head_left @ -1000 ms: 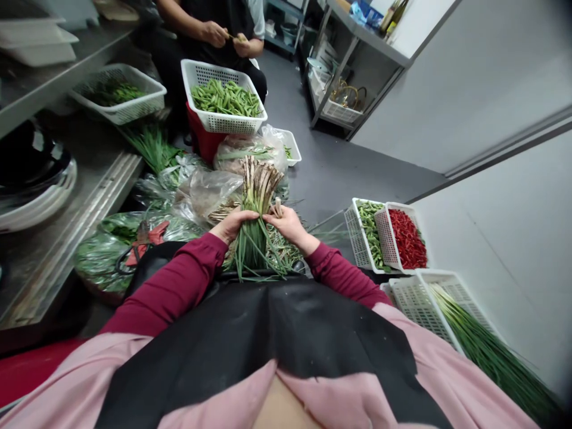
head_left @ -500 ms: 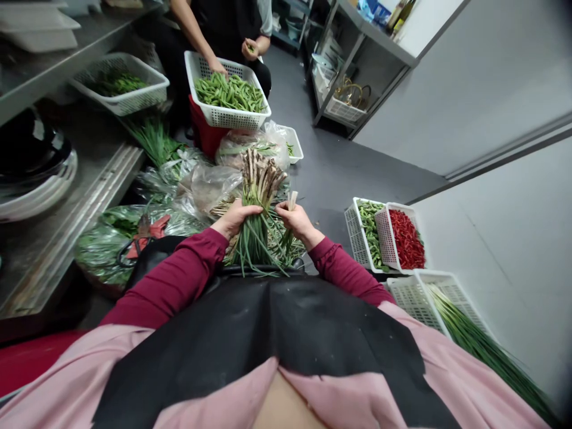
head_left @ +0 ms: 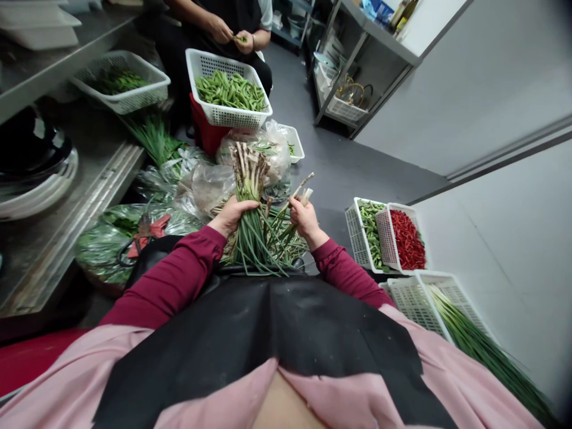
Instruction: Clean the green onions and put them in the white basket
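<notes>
My left hand point(head_left: 233, 215) is closed round a thick bunch of green onions point(head_left: 248, 196), their pale root ends pointing up and away from me. My right hand point(head_left: 303, 217) is closed on a few separate stalks point(head_left: 298, 192), drawn out to the right of the bunch. Both hands are above my lap, just past a black apron point(head_left: 277, 339). Loose green leaves hang down between my wrists.
A white basket of trimmed green onions point(head_left: 465, 330) lies at my right, beside baskets of red chillies point(head_left: 406, 239) and green beans point(head_left: 370, 229). Ahead, another person's hands point(head_left: 232, 33) work over a basket of green pods point(head_left: 227, 92). Plastic bags of greens point(head_left: 134, 232) and red scissors point(head_left: 145, 229) lie left.
My right hand has pulled a few stalks away from the main bunch, to the right. The bunch has tilted slightly left. The other person's hands have gone back up from the pod basket.
</notes>
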`<state>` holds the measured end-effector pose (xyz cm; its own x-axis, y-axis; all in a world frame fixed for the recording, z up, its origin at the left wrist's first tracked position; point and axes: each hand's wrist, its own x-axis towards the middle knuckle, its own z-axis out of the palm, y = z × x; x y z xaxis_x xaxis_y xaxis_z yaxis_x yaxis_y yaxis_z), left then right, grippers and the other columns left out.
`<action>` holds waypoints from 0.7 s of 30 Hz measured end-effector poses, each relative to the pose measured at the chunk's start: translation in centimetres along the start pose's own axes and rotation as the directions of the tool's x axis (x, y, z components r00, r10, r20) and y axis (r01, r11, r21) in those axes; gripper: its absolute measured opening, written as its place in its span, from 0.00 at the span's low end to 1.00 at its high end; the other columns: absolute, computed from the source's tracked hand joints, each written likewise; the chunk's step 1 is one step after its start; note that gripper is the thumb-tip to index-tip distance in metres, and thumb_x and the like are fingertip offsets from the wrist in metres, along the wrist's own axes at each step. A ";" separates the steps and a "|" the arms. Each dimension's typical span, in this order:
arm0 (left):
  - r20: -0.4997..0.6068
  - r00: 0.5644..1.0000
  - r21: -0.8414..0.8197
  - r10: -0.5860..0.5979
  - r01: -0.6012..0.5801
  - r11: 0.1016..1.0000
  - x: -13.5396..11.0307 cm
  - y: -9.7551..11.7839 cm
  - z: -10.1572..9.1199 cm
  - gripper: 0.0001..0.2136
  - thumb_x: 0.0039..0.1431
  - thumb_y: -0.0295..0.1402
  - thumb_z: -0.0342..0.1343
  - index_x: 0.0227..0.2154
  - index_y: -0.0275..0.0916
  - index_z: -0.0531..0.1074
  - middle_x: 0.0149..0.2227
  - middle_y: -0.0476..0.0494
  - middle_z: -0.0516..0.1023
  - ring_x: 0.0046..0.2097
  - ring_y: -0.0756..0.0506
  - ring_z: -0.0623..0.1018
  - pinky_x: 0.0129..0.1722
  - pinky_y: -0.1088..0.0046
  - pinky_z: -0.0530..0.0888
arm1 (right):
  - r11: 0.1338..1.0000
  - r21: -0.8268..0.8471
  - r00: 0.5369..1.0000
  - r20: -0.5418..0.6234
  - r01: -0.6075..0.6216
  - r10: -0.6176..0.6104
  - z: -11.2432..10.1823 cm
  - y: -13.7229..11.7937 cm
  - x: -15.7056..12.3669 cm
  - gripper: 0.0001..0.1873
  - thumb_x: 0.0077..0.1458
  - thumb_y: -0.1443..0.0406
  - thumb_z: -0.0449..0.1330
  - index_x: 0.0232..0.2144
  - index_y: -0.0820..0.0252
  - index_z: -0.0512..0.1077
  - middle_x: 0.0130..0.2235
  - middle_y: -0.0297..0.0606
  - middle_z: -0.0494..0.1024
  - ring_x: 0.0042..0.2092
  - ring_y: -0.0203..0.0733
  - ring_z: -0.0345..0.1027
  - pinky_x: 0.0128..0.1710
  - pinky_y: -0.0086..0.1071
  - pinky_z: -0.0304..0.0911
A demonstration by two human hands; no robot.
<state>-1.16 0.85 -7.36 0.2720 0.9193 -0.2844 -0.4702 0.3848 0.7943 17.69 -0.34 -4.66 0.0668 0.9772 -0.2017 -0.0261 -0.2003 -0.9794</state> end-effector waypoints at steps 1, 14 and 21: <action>-0.001 1.000 -0.006 -0.004 0.004 1.000 0.0 0.0 0.1 0.13 0.34 0.30 0.67 0.26 0.33 0.74 0.21 0.46 0.77 0.22 0.47 0.75 0.23 0.69 0.75 | 0.998 0.064 1.000 0.004 -0.013 0.013 0.0 -0.1 -0.1 0.22 0.47 0.50 0.64 0.30 0.56 0.58 0.17 0.20 0.50 0.17 0.26 0.39 0.15 0.26 0.39; 0.115 0.993 0.072 -0.008 0.000 0.997 -0.4 -2.2 1.0 0.20 0.31 0.30 0.70 0.34 0.32 0.78 0.30 0.41 0.81 0.33 0.42 0.79 0.40 0.63 0.75 | 0.994 0.111 0.999 0.038 -0.024 0.020 2.1 1.5 0.5 0.23 0.48 0.48 0.63 0.29 0.54 0.57 0.17 0.20 0.49 0.17 0.27 0.42 0.16 0.25 0.41; 0.059 0.997 0.067 0.048 -0.052 0.996 -0.1 -1.9 0.8 0.18 0.30 0.30 0.70 0.31 0.32 0.78 0.29 0.43 0.81 0.31 0.44 0.77 0.38 0.66 0.73 | 0.936 -0.277 0.975 0.108 0.216 -0.193 1.4 1.5 0.2 0.14 0.44 0.57 0.65 0.27 0.60 0.68 0.27 0.31 0.69 0.31 0.34 0.61 0.36 0.30 0.60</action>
<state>0.45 -0.03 -8.44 0.2984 0.9301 -0.2140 -0.4267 0.3306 0.8418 16.30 -0.40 -6.17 -0.0379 0.9993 -0.0067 0.2665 0.0037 -0.9638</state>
